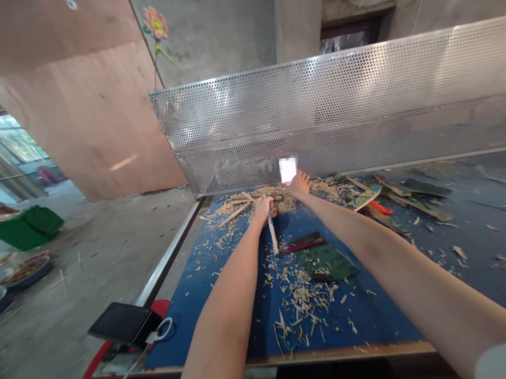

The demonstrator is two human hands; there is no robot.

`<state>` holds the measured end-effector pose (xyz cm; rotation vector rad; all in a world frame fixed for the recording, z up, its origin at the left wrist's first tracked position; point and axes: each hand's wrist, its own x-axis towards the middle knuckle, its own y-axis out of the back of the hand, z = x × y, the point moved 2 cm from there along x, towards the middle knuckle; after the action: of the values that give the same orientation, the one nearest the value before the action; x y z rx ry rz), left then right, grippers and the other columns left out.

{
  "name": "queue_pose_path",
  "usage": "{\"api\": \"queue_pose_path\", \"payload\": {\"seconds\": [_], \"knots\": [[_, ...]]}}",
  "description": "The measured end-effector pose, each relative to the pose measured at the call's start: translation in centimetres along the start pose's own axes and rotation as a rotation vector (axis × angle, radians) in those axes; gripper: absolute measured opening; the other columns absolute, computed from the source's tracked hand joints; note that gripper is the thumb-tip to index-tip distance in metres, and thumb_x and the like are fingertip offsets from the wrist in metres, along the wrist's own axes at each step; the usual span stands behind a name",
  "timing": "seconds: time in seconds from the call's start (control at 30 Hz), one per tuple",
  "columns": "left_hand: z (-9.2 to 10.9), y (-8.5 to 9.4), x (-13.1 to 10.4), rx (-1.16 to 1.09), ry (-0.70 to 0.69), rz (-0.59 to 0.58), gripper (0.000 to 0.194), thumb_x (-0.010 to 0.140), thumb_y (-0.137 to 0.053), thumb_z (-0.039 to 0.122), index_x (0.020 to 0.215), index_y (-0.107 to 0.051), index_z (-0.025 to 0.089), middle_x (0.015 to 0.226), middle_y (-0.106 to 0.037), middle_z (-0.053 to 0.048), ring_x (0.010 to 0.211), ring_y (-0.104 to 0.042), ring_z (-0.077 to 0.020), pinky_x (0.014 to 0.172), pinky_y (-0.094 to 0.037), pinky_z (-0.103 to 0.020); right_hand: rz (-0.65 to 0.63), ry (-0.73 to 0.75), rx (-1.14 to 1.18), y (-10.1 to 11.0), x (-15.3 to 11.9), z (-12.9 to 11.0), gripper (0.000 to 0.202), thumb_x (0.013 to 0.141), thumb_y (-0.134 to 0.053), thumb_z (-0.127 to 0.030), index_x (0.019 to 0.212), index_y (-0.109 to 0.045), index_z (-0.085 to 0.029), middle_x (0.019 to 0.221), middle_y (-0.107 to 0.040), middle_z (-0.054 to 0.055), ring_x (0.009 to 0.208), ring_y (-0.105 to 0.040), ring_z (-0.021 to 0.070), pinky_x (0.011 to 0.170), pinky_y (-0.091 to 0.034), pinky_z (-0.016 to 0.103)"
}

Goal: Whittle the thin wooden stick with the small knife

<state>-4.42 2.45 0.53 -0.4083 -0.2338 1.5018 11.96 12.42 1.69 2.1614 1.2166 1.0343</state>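
My left hand (263, 210) is closed round a narrow pale wood strip (273, 237), which points down toward me over the blue tabletop. There is a bluish streak on the strip near my fingers. Farther off and to the right, my right hand (300, 183) grips the lower edge of a small phone-like rectangle (288, 169) with a blank, bright white face. It stands in front of the perforated metal screen. Curled wood shavings (305, 298) and more pale wood sticks (234, 214) lie about both hands. Between my forearms rests a dark green sheet (328, 262).
The perforated metal screen (317, 111) closes off the table's far side. Coloured scraps and a red-handled tool (380, 207) lie to the right. At the near left corner sits a black device (124, 324) with a white cable. A green bin (24, 226) is on the floor.
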Motion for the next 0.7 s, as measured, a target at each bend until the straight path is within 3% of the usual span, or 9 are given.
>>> {"api": "queue_pose_path", "payload": {"seconds": [0.23, 0.37, 0.47, 0.53, 0.6, 0.7], "knots": [[-0.2, 0.2, 0.4, 0.047, -0.035, -0.001, 0.036, 0.087, -0.075, 0.016, 0.078, -0.043, 0.028, 0.049, -0.042, 0.009, 0.035, -0.036, -0.0123, 0.044, -0.02, -0.026, -0.01, 0.228, -0.059, 4.1, -2.7, 1.2, 0.079, 0.098, -0.071, -0.033, 0.169, -0.042, -0.015, 0.179, -0.044, 0.033, 0.163, -0.042, 0.0515, 0.127, -0.041, 0.068], [-0.1, 0.2, 0.3, 0.016, -0.04, 0.002, 0.042, 0.09, -0.081, 0.018, 0.079, -0.042, 0.028, 0.05, -0.041, 0.01, 0.036, -0.039, -0.0122, 0.045, -0.022, -0.025, -0.115, 0.399, -0.12, 7.2, -5.7, 1.8, 0.069, 0.102, -0.067, -0.034, 0.168, -0.054, -0.018, 0.184, -0.042, 0.028, 0.166, -0.039, 0.0535, 0.129, -0.041, 0.071], [0.0, 0.1, 0.1, 0.003, -0.053, 0.003, 0.041, 0.09, -0.08, 0.016, 0.08, -0.042, 0.028, 0.051, -0.043, 0.009, 0.037, -0.04, -0.0115, 0.044, -0.023, -0.025, -0.231, 0.576, -0.099, 9.8, -8.9, 1.8, 0.055, 0.105, -0.065, -0.033, 0.158, -0.067, -0.02, 0.169, -0.059, 0.026, 0.156, -0.052, 0.051, 0.127, -0.045, 0.071], [0.1, 0.1, -0.1, -0.007, -0.056, 0.0, 0.041, 0.088, -0.081, 0.016, 0.081, -0.042, 0.028, 0.051, -0.044, 0.01, 0.037, -0.04, -0.0107, 0.043, -0.024, -0.024, -0.374, 0.747, -0.046, 11.4, -11.7, 1.7, 0.037, 0.111, -0.06, -0.034, 0.142, -0.077, -0.022, 0.148, -0.073, 0.021, 0.143, -0.063, 0.0418, 0.125, -0.05, 0.063], [0.1, 0.0, -0.1, -0.013, -0.054, 0.005, 0.041, 0.086, -0.081, 0.015, 0.081, -0.042, 0.028, 0.051, -0.044, 0.01, 0.037, -0.04, -0.01, 0.043, -0.023, -0.023, -0.493, 0.902, -0.009, 12.9, -14.6, 1.7, 0.028, 0.115, -0.063, -0.041, 0.131, -0.08, -0.025, 0.143, -0.076, 0.016, 0.138, -0.065, 0.0378, 0.125, -0.051, 0.059], [0.1, -0.1, -0.1, -0.005, -0.056, 0.02, 0.038, 0.085, -0.077, 0.013, 0.08, -0.042, 0.028, 0.049, -0.043, 0.01, 0.036, -0.037, -0.0095, 0.041, -0.02, -0.023, -0.565, 1.042, -0.081, 14.9, -17.9, 1.9, 0.03, 0.118, -0.067, -0.05, 0.125, -0.081, -0.024, 0.142, -0.075, 0.017, 0.136, -0.065, 0.0395, 0.122, -0.053, 0.061]]}}
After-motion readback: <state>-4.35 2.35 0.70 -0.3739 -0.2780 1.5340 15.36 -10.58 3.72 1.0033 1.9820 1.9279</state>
